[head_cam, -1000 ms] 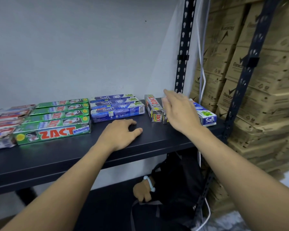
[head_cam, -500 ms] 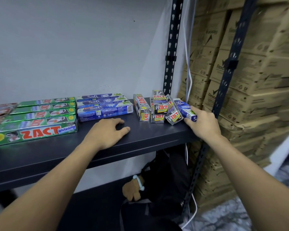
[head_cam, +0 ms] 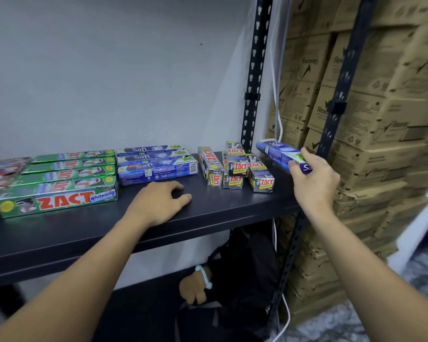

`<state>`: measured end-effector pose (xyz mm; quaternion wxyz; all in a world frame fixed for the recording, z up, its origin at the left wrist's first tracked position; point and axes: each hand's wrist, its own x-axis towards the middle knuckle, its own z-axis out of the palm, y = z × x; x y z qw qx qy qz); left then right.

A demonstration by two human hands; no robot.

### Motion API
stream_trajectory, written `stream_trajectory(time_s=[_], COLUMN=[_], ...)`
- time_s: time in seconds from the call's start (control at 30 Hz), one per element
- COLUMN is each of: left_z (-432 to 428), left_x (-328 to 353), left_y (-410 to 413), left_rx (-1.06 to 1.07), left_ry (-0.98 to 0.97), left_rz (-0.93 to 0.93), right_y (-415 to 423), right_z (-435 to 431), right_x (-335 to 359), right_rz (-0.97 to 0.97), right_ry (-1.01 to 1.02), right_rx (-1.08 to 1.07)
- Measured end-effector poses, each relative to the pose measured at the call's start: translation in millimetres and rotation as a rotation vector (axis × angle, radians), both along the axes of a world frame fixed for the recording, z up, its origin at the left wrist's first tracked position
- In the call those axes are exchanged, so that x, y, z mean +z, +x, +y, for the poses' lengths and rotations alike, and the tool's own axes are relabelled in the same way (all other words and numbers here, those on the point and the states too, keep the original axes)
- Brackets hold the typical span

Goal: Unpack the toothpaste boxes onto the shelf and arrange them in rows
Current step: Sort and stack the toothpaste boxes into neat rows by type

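At the frame's right, the right hand (head_cam: 314,180) grips a blue toothpaste box (head_cam: 276,149) at the end of the shelf (head_cam: 89,234); I'd carry it level to the blue row (head_cam: 156,167) behind the loose-fingered left hand (head_cam: 158,201).

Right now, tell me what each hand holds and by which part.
The right hand grips the blue toothpaste box by its near end. The left hand holds nothing; it rests on the shelf.

Left grip (head_cam: 158,201) rests palm-down, fingers relaxed; right grip (head_cam: 314,183), arm outstretched, pinches a blue box (head_cam: 277,153).
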<state>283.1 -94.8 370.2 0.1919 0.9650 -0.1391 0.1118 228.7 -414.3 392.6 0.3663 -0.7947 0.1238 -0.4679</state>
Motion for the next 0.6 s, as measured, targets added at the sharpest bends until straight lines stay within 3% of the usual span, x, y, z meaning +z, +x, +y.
stream_trajectory(time_s=[0.17,0.27,0.47,0.53,0.6], left_z=[0.0,0.0,7.9,17.2,31.4], left_x=[1.9,1.5,-2.9,-4.3,-7.3], left_y=[-3.1,-9.7,-48.9,-65.5,-78.0], left_rx=[-0.032,-0.019,0.023,0.020,0.005], left_ry=[-0.031,-0.154,-0.626,-0.638,-0.500], left_rz=[0.049,0.042,-0.331,-0.414,-0.450], right_y=[-19.4,-29.2,-32.6,-30.9,-29.4], right_z=[12.3,27.2,74.0,84.1,89.7], right_x=[27.1,37.9,16.6,7.9,3.6], right_rz=[-0.145,-0.157,-0.005,0.085,0.221], right_ry=[0.017,0.058,-0.049,-0.108,-0.181], right_rx=[0.155,0.343,0.668,0.759,0.856])
